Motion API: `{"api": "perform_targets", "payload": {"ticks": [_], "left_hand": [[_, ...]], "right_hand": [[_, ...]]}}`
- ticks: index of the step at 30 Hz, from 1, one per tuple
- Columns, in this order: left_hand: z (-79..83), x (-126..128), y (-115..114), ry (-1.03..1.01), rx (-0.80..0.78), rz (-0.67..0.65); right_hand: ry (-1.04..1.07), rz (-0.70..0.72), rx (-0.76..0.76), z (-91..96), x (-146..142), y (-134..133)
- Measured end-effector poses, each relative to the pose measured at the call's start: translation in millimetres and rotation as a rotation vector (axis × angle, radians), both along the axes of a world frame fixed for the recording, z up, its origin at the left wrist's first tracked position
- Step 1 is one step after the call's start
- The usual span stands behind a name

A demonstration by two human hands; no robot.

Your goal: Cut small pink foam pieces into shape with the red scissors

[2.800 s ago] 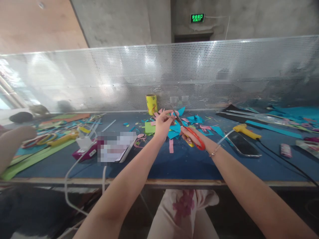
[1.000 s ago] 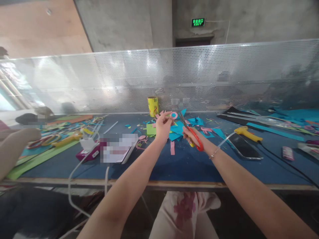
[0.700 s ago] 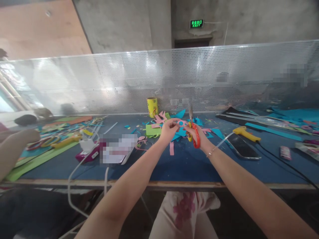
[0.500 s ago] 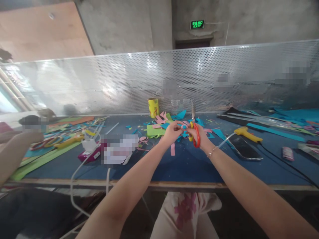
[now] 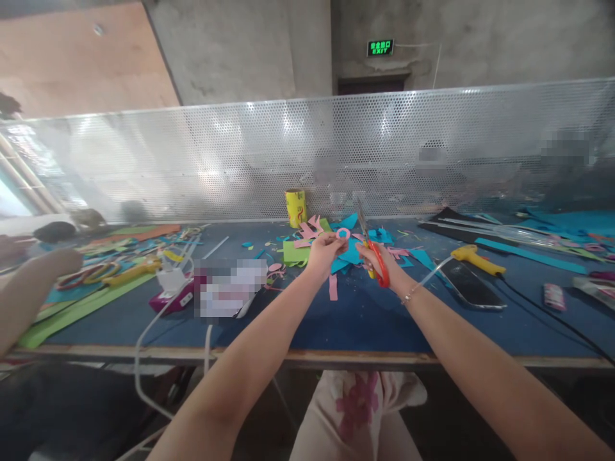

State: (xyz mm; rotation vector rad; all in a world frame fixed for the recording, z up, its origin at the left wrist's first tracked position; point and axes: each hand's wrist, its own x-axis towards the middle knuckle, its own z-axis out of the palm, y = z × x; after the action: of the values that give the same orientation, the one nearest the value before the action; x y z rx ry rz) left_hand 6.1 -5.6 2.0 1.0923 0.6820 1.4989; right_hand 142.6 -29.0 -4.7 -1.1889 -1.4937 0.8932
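Note:
Between the fingertips of my left hand [image 5: 325, 251] is a small pink ring [image 5: 343, 233], held up over the scraps. My right hand [image 5: 384, 261] is closed around a pair of scissors [image 5: 379, 262] with red and yellow handles, whose metal blades point up and away from me. The two hands are a short way apart. Blue scraps [image 5: 346, 260] lie beneath and between them, along with pink strips [image 5: 333, 288] and a green piece [image 5: 294, 253].
A yellow tube [image 5: 296, 209] stands by the perforated metal screen [image 5: 250, 153]. To the right lie a phone [image 5: 473, 285] and a yellow glue gun [image 5: 480, 258] with a cord. Leftward are a purple power strip [image 5: 173, 301] and another person's arm [image 5: 33, 294].
My hands have moved apart, and the pink ring now shows in my left fingers. The scissors have tilted left in my right hand.

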Motion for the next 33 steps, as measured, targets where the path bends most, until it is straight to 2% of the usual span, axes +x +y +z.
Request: {"api": "perform_targets", "payload": {"ticks": [7,11,17,27,33], "left_hand": [[10.1,-6,-1,-0.171,-0.039,0.047],[12.2,-5,-4,-0.173,0.007,0.048],[11.7,-3,-3,-0.124,-0.022,0.063],[13.0,-5,-4,-0.123,0.001,0.036],[14.3,-6,-4,-0.143,0.001,0.020]], "right_hand": [[-0.150,0.086,0.045,-11.6,-6,-1],[-0.204,0.104,0.036,-15.6,-8,1],[-0.267,0.115,0.031,-7.6,-8,-5],[-0.244,0.140,0.082,-11.2,-6,-1],[-0.179,0.159,-0.005,-7.0,-6,-6]]}}
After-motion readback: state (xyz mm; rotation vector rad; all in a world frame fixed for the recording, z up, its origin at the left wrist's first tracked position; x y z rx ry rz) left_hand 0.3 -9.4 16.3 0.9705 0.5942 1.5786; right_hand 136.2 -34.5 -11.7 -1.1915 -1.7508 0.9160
